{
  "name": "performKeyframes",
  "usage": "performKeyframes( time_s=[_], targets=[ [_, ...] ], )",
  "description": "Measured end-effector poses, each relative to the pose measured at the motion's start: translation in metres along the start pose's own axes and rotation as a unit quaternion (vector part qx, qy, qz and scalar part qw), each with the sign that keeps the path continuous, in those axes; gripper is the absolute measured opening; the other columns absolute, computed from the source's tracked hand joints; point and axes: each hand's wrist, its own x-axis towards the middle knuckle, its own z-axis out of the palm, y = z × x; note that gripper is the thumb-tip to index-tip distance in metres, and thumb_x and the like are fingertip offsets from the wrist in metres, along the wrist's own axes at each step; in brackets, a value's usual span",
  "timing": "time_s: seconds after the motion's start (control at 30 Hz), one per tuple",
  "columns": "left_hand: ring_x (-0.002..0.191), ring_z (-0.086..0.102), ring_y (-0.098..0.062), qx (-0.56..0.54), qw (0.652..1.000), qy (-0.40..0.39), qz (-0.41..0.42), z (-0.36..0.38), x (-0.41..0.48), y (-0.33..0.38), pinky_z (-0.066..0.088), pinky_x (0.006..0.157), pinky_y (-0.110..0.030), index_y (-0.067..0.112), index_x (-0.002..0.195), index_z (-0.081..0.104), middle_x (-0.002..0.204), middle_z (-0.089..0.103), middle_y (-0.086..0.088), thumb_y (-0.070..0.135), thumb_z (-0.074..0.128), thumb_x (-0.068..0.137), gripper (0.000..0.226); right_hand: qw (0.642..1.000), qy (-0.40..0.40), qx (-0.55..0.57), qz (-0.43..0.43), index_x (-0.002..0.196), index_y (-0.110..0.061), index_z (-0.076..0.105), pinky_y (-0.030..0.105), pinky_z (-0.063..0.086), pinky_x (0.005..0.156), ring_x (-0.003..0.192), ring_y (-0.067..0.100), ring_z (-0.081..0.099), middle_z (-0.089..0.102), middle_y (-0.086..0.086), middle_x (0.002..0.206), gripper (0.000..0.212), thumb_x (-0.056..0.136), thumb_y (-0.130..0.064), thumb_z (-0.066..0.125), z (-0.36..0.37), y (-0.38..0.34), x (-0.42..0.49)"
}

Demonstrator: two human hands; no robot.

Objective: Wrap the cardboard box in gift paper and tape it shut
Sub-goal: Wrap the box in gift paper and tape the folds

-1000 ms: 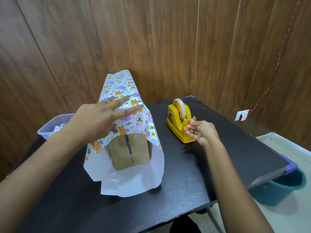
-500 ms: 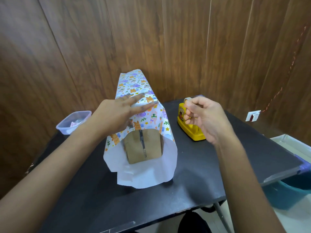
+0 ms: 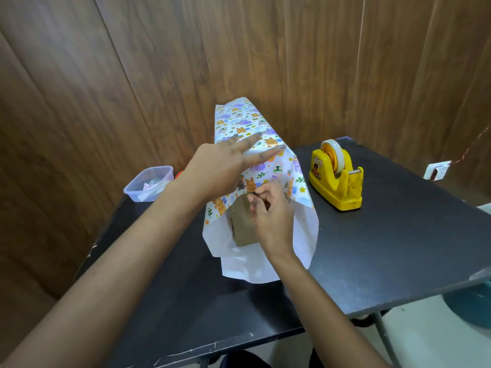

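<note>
- My right hand (image 3: 271, 211) comes in from 5 o'clock. Its fingers are curled and bunched at the near edge of the gift paper (image 3: 239, 123); I cannot tell whether they pinch anything.
- The cardboard box (image 3: 241, 229) sits mid-table (image 3: 385, 248) under the tented paper, its brown near end showing. The paper's white underside spreads toward 6 o'clock.
- My left hand (image 3: 223, 168) comes in from 7 o'clock and lies flat on the paper over the box, fingers straight and spread, pointing to 2 o'clock.
- A yellow tape dispenser (image 3: 336, 181) stands at 3 o'clock of the box, apart from the paper. Its side carries a cartoon sticker, the writing too small to read.
- A clear plastic tub (image 3: 139, 193) at 10 o'clock holds a white scrap with red print, unreadable.
</note>
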Motion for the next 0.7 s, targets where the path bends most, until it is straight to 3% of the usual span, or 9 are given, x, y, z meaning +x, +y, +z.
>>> performKeyframes(
  time_s=[0.1,0.23,0.33,0.4,0.5,0.7],
  targets=[
    [0.140,0.028,-0.022,0.004,1.000,-0.004,0.002,0.001,0.000,-0.001,0.038,0.062,-0.028,0.054,0.140,-0.011,0.158,0.004,0.009,0.033,0.057,0.090,0.087,0.999,0.030,0.038,0.014,0.080,-0.019,0.052,0.027,0.050,0.071,0.079,0.017,0.060,0.062,-0.005,0.076,0.016,0.086,-0.006,0.059,0.010,0.001,0.002],
    [0.140,0.028,-0.023,0.007,1.000,0.001,0.002,0.001,0.000,-0.001,0.037,0.062,-0.028,0.054,0.139,-0.013,0.158,0.005,0.009,0.033,0.059,0.090,0.090,0.994,0.075,0.068,0.041,0.083,-0.014,0.049,0.004,0.039,0.062,0.072,0.002,0.055,0.055,-0.015,0.073,0.015,0.087,-0.007,0.062,0.019,-0.003,0.002],
    [0.140,0.028,-0.024,0.006,1.000,-0.001,0.002,0.002,0.000,-0.001,0.036,0.061,-0.028,0.054,0.138,-0.015,0.159,0.004,0.009,0.034,0.058,0.090,0.090,0.988,0.110,0.067,0.081,0.083,-0.016,0.044,0.009,0.041,0.058,0.066,0.006,0.056,0.058,-0.006,0.072,0.024,0.084,-0.017,0.068,0.023,0.001,0.002],
    [0.140,0.028,-0.024,0.001,1.000,0.001,0.004,0.001,0.000,0.000,0.037,0.061,-0.029,0.054,0.139,-0.013,0.159,0.005,0.009,0.038,0.060,0.089,0.090,0.983,0.106,0.086,0.120,0.077,-0.020,0.042,0.027,0.051,0.058,0.064,0.025,0.061,0.064,0.007,0.076,0.031,0.081,-0.026,0.072,0.022,0.006,0.002],
    [0.141,0.027,-0.024,-0.005,1.000,0.001,-0.003,0.002,-0.001,0.001,0.036,0.062,-0.028,0.054,0.140,-0.012,0.158,0.005,0.009,0.053,0.059,0.084,0.089,0.977,0.065,0.110,0.170,0.072,-0.015,0.040,0.024,0.045,0.040,0.048,0.027,0.055,0.062,0.015,0.067,0.033,0.084,-0.024,0.069,0.015,0.007,0.003],
    [0.136,0.035,-0.028,0.005,0.999,0.038,-0.013,0.009,-0.001,0.005,0.031,0.061,-0.028,0.052,0.142,-0.003,0.157,0.016,0.004,0.043,0.065,0.083,0.091,0.970,0.033,0.114,0.212,0.073,-0.005,0.047,0.026,0.040,0.039,0.031,0.022,0.047,0.054,0.010,0.047,0.031,0.081,-0.021,0.071,0.000,0.013,0.008]
  ],
)
